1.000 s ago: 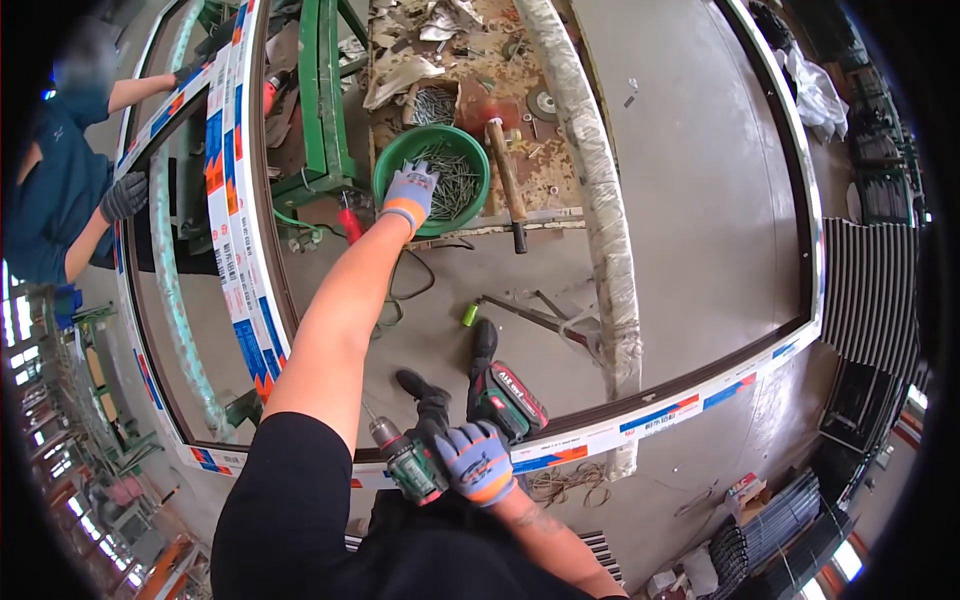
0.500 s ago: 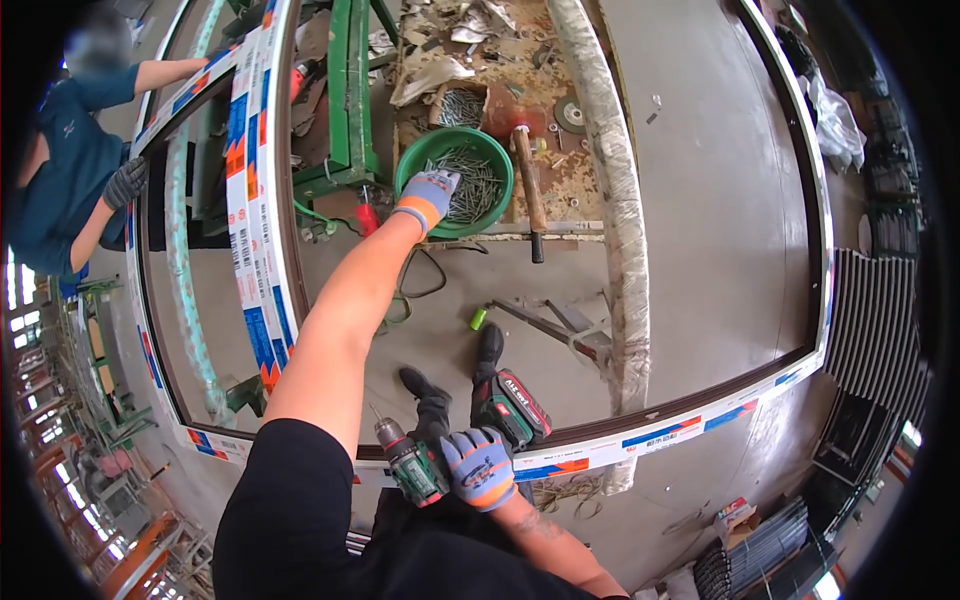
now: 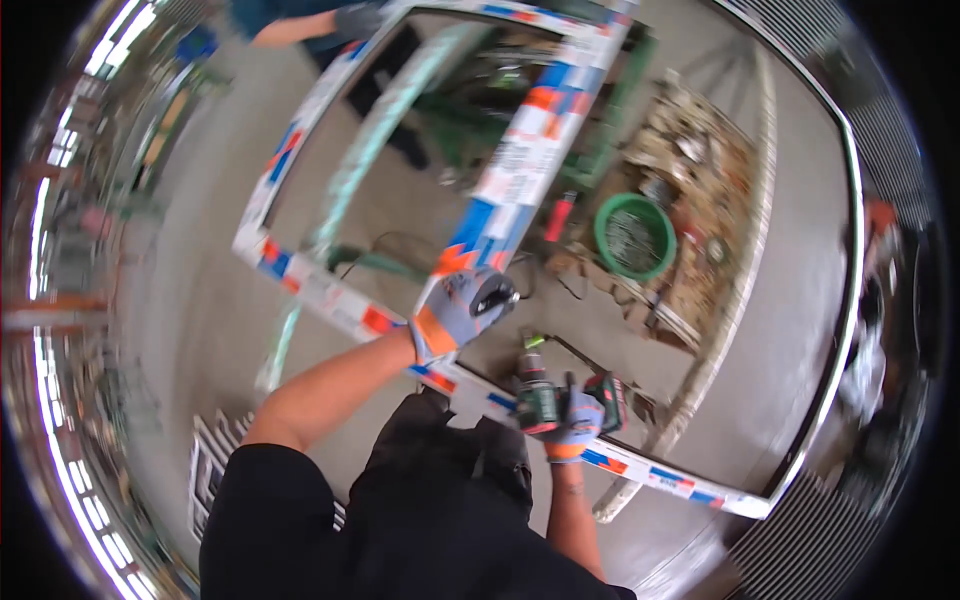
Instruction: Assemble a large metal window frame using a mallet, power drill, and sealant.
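My left hand [image 3: 455, 315], in a grey and orange glove, is closed over the lower end of the taped middle bar of a large window frame [image 3: 520, 165]. Its fingers are curled and blurred, so I cannot make out what they hold. My right hand [image 3: 580, 418], gloved alike, grips a green and black cordless drill [image 3: 537, 398] above the frame's near rail, its bit end pointing away from me. Farther off to the right, a green bowl [image 3: 602, 235] holds many loose screws [image 3: 630, 243].
The bowl sits on a worn, littered bench board [image 3: 725, 150]. A wrapped pole [image 3: 748, 255] runs beside it under the frame. A co-worker's gloved hand [image 3: 358, 18] is at the frame's far left corner. A pale green bar [image 3: 385, 135] lies beneath the left opening.
My left hand has left the green bowl and come back to the frame's middle bar. The view has swung left, and the drill in my right hand now points away from me.
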The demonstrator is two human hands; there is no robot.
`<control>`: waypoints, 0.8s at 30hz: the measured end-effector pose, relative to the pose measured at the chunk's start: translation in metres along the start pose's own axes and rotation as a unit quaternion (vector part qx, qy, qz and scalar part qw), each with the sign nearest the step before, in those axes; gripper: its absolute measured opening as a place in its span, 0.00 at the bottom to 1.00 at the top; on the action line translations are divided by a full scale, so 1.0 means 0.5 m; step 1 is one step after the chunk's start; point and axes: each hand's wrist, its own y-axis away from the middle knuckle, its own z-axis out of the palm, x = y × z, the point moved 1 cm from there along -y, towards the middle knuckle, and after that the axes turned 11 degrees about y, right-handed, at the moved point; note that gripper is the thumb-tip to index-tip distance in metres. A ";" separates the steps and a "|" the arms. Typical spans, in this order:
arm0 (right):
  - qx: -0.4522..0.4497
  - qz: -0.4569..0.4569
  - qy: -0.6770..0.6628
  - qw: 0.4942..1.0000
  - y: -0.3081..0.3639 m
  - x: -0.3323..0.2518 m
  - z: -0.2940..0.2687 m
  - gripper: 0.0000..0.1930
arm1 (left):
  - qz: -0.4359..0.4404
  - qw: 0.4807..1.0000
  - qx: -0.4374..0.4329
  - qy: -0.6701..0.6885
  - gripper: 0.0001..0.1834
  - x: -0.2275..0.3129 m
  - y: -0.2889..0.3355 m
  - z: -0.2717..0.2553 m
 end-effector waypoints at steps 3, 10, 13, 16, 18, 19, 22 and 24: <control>-0.008 -0.003 0.079 0.997 -0.005 -0.028 -0.016 0.36 | -0.145 0.985 0.089 0.015 0.18 -0.051 0.255 -0.073; 0.144 -0.164 0.207 0.954 -0.027 -0.089 -0.019 0.27 | -0.243 0.937 0.245 0.059 0.21 -0.157 0.661 -0.180; 0.119 0.022 -0.008 0.993 -0.032 -0.110 -0.033 0.22 | -0.248 0.927 0.258 0.114 0.19 -0.175 0.705 -0.260; 0.109 -0.018 0.007 0.994 -0.072 -0.195 -0.090 0.21 | -0.199 0.920 0.315 0.122 0.18 -0.213 0.728 -0.335; 0.072 -0.094 0.019 0.993 -0.112 -0.310 -0.146 0.17 | -0.212 0.919 0.321 0.084 0.17 -0.236 0.746 -0.363; 0.036 -0.123 0.033 0.991 -0.137 -0.400 -0.172 0.17 | -0.178 0.929 0.315 0.084 0.16 -0.236 0.734 -0.391; -0.146 -0.221 0.083 0.961 -0.166 -0.523 -0.198 0.15 | -0.130 0.946 0.272 0.120 0.15 -0.172 0.682 -0.479; -0.128 -0.307 -0.073 0.940 -0.184 -0.628 -0.193 0.13 | -0.097 0.955 0.266 0.087 0.15 -0.173 0.665 -0.492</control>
